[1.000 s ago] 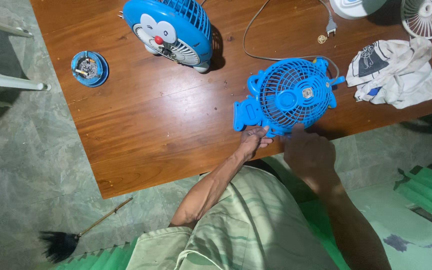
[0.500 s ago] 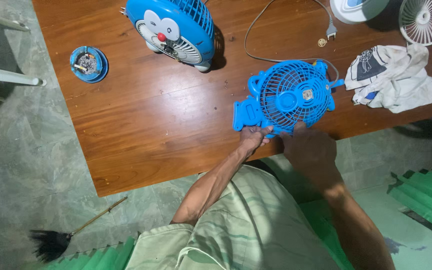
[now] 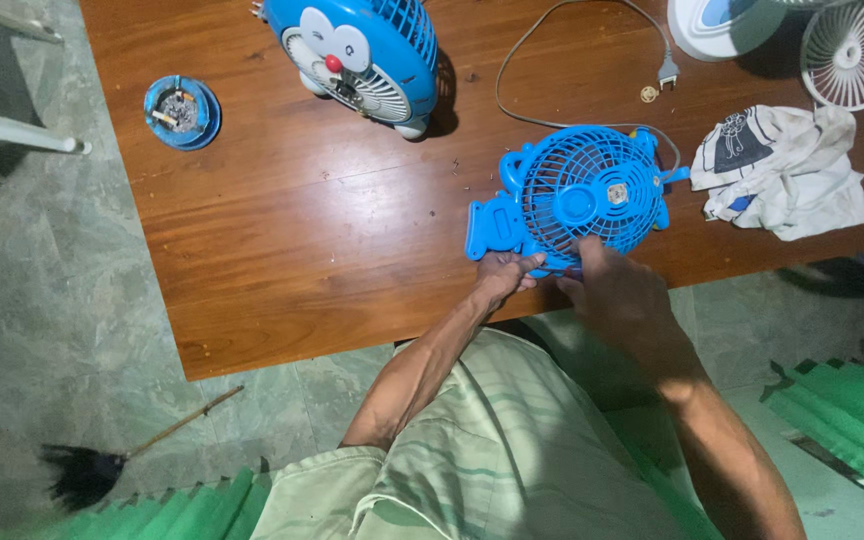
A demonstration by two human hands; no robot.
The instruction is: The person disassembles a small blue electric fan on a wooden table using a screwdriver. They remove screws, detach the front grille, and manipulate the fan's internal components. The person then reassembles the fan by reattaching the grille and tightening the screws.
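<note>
A small blue plastic fan lies grille-up on the wooden table near its front edge. My left hand grips the fan's lower left rim, thumb on the grille edge. My right hand presses on the lower right of the grille, fingers on the guard. The fan's grey cord loops away toward the back, ending in a plug.
A second blue fan with a cartoon cat face stands at the back. A blue ashtray sits at the left. A crumpled white cloth and a white fan guard lie at the right. A broom rests on the floor.
Both hands stay on the blue fan's near edge; my right hand's fingers have shifted up onto the grille. The camera view has drifted a little.
</note>
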